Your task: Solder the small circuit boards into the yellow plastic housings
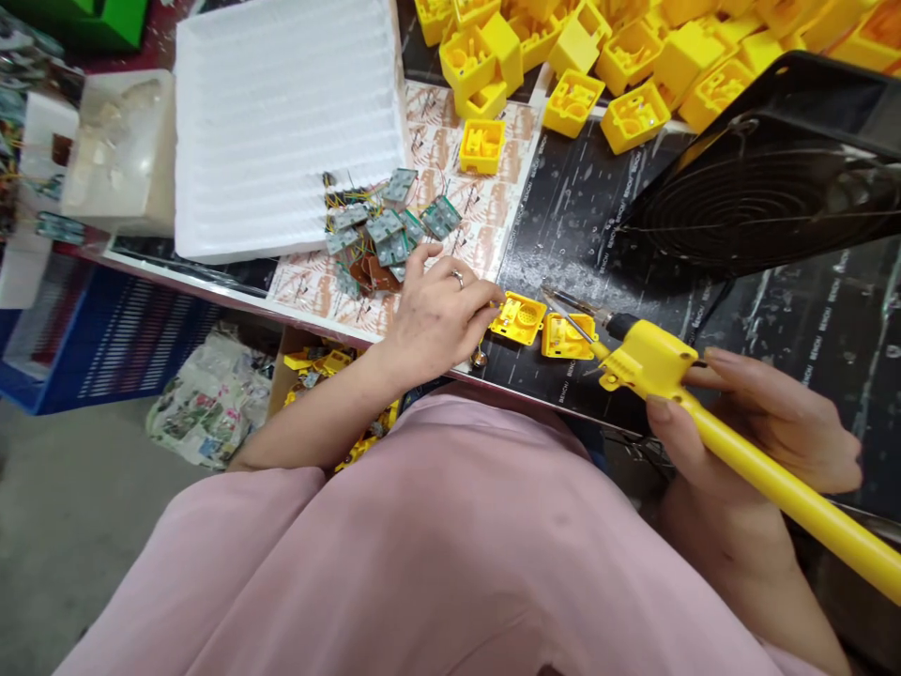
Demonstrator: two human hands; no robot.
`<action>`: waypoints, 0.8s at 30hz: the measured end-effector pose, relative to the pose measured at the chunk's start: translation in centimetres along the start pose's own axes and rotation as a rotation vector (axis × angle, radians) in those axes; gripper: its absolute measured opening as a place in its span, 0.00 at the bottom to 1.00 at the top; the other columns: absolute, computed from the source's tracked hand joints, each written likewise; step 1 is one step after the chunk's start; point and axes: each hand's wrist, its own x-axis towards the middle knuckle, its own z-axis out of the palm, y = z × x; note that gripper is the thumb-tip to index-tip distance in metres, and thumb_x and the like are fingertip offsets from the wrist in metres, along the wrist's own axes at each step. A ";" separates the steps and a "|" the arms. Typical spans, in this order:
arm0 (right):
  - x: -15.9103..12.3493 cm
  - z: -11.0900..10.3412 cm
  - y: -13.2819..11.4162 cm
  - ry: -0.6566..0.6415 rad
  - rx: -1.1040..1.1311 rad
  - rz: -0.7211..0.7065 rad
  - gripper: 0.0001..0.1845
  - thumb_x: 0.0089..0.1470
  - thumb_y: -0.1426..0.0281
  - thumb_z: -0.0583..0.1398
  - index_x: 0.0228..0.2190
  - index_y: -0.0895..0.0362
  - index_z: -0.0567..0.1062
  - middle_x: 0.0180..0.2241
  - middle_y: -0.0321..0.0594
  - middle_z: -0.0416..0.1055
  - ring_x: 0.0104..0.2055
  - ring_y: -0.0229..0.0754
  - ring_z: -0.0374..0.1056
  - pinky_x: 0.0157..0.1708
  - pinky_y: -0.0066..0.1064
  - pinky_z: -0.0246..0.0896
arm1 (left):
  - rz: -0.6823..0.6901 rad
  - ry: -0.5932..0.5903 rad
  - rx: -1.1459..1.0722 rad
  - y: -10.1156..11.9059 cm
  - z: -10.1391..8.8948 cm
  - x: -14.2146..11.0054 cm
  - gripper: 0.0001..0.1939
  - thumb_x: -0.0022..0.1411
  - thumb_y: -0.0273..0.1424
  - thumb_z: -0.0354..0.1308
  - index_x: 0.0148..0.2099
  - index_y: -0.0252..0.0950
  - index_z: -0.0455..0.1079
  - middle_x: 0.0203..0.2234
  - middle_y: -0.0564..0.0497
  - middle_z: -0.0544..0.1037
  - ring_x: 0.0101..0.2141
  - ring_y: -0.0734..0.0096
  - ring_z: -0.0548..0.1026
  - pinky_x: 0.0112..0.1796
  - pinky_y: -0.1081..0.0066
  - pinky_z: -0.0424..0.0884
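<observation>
My right hand grips a yellow soldering iron with a long handle. Its metal tip and a thin feed tube point left, over two small open yellow plastic housings. At the left edge of the nearer-left housing, my left hand has thumb and forefinger closed; exactly what they pinch there is partly hidden. The other housing lies just right of it, under the feed tube. Below my left fingertips a small round metal part sits by the table edge. Grey-green circuit boards with wires lie beyond my left hand.
A white foam tray lies behind the boards. Many yellow housings are heaped at the back, with one apart. A black fan stands at right. A translucent container and a blue crate are at left.
</observation>
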 end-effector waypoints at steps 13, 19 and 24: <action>0.1 0.0 -2.1 -0.259 -0.070 -0.068 0.15 0.48 0.70 0.71 0.36 0.48 0.73 0.30 0.29 0.77 0.27 0.39 0.73 0.20 0.29 0.69 | 0.091 -0.065 0.241 0.9 0.0 2.0 0.12 0.62 0.30 0.51 0.32 0.37 0.76 0.25 0.47 0.78 0.35 0.59 0.74 0.47 0.51 0.67; 2.1 0.3 -2.7 -0.328 -0.206 -0.242 0.11 0.53 0.68 0.69 0.31 0.52 0.70 0.26 0.30 0.76 0.24 0.36 0.73 0.15 0.25 0.61 | 0.076 -0.174 0.177 0.9 -0.4 3.2 0.12 0.58 0.31 0.51 0.29 0.37 0.75 0.20 0.49 0.73 0.34 0.58 0.73 0.48 0.48 0.65; 3.0 0.4 -2.8 -0.424 -0.120 -0.256 0.09 0.59 0.68 0.65 0.29 0.52 0.70 0.25 0.31 0.75 0.26 0.36 0.74 0.22 0.24 0.68 | 0.114 -0.222 0.176 0.9 -0.5 3.9 0.11 0.55 0.30 0.52 0.28 0.38 0.76 0.20 0.48 0.71 0.37 0.56 0.72 0.47 0.48 0.65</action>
